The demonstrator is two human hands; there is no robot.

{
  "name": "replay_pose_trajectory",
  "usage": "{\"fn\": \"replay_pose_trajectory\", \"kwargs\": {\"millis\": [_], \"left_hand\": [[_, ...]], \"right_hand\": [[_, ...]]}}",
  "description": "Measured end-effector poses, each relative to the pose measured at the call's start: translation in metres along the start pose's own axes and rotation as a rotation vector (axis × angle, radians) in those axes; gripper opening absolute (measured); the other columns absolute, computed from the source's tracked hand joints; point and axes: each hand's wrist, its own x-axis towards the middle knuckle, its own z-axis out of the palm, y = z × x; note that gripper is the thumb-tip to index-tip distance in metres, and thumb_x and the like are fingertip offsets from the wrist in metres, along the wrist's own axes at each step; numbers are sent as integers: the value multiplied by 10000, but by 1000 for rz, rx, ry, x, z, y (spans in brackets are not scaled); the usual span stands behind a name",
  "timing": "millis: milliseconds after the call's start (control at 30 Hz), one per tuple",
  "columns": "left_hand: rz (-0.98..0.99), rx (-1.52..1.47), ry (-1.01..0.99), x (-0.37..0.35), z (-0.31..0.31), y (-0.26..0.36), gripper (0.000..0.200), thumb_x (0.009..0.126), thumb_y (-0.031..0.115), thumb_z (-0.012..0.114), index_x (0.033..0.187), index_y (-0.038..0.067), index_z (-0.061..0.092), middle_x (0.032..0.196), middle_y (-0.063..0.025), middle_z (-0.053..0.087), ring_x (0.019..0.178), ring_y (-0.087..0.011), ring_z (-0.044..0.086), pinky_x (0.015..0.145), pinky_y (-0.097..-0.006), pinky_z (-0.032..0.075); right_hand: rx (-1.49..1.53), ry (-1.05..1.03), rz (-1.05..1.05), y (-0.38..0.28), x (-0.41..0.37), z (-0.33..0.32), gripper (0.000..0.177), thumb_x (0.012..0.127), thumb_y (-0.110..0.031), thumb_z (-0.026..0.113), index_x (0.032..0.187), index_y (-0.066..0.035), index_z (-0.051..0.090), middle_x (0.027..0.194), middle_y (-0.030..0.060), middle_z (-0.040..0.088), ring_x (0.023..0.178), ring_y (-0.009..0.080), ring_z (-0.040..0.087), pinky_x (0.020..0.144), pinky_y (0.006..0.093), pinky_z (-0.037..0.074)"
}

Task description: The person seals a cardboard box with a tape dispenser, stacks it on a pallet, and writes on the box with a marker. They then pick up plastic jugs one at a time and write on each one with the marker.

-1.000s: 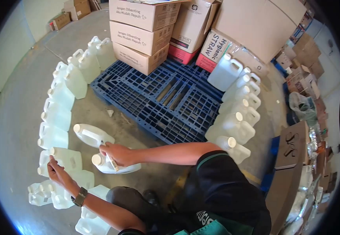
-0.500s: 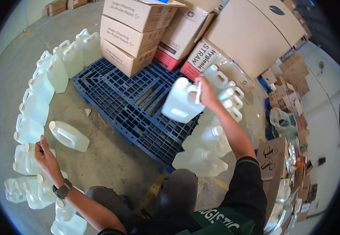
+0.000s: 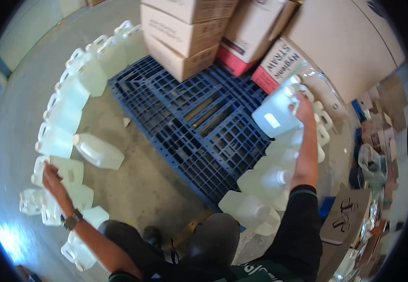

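Note:
My right hand is closed round the handle of a translucent plastic jug with a white cap. This jug is at the right part of the blue pallet, beside a row of similar jugs. On the left, my left hand is over a jug in a curved line of jugs on the floor. Its fingers look loosely apart, with nothing visible in them. Another jug stands alone on the floor, inside the curve, to the right of that hand.
Stacked cartons stand at the pallet's far end, next to a straw carton and a large brown box. More cartons and plastic-wrapped goods line the right side. My knees are near the pallet's front corner.
My right hand has carried the jug rightward over the pallet to the row there. My left hand's fingers have loosened over the left line. The camera view has shifted.

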Motion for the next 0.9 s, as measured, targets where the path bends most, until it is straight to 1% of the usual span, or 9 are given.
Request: {"fn": "replay_pose_trajectory", "kwargs": {"millis": [100,167,200,267,300,433,600,800,900], "left_hand": [[65,173,1,-2,6,-4,316,1020,265,445,903,35,628,724,-12,504,633,-147,449,565,-310,376],[178,272,87,0,4,0,353,1021,237,426,772,38,578,669,-50,512,601,-171,465,564,-323,387],[151,127,129,-7,7,17,397,1034,289,435,755,44,577,647,-25,502,598,-145,454,566,-312,386],[-122,-258,187,-2,5,30,505,1026,424,459,693,60,569,611,20,474,571,-86,425,556,-260,360],[-158,-369,197,0,4,27,522,1014,444,474,686,50,573,597,20,462,559,-79,414,551,-246,350],[-262,-427,179,-2,-1,21,524,1008,455,475,693,52,586,593,18,462,561,-84,409,543,-256,339],[-129,-133,-3,-12,-29,30,554,1029,441,407,732,15,602,621,-26,518,590,-144,487,564,-302,389],[254,176,178,-1,-64,-7,378,1011,284,430,828,4,608,729,-104,589,705,-229,529,712,-388,432],[-129,-93,61,19,-80,-66,400,1017,316,393,802,49,600,719,-62,561,679,-208,511,668,-377,436]], "right_hand": [[-115,231,-435,-18,2,-12,423,785,-198,706,1151,-26,581,1033,196,657,930,368,642,872,446,488],[41,-6,-232,-52,25,-2,150,921,-82,548,1053,-44,609,823,132,636,783,290,628,762,405,495],[-74,416,-515,-138,17,-13,158,972,-148,504,1014,-67,632,721,74,589,688,206,591,690,340,484],[482,103,-306,-249,4,5,191,944,-218,602,1060,-80,663,770,61,625,661,160,588,602,296,468],[1118,-391,297,-293,1,18,229,938,-315,633,1049,-129,705,750,23,616,632,84,561,574,246,438],[715,-488,-600,-548,-70,18,306,887,-339,687,922,-79,532,764,117,618,721,255,640,636,377,492],[712,-440,-631,-741,-127,160,348,800,-218,759,927,-49,482,822,172,633,748,350,647,691,403,513],[962,-465,-259,-734,-132,208,369,708,-252,804,900,-51,563,837,141,647,796,274,658,711,403,517],[970,-381,-329,-672,-120,164,406,699,-278,864,859,-40,577,718,52,595,646,166,605,604,346,503]]}}
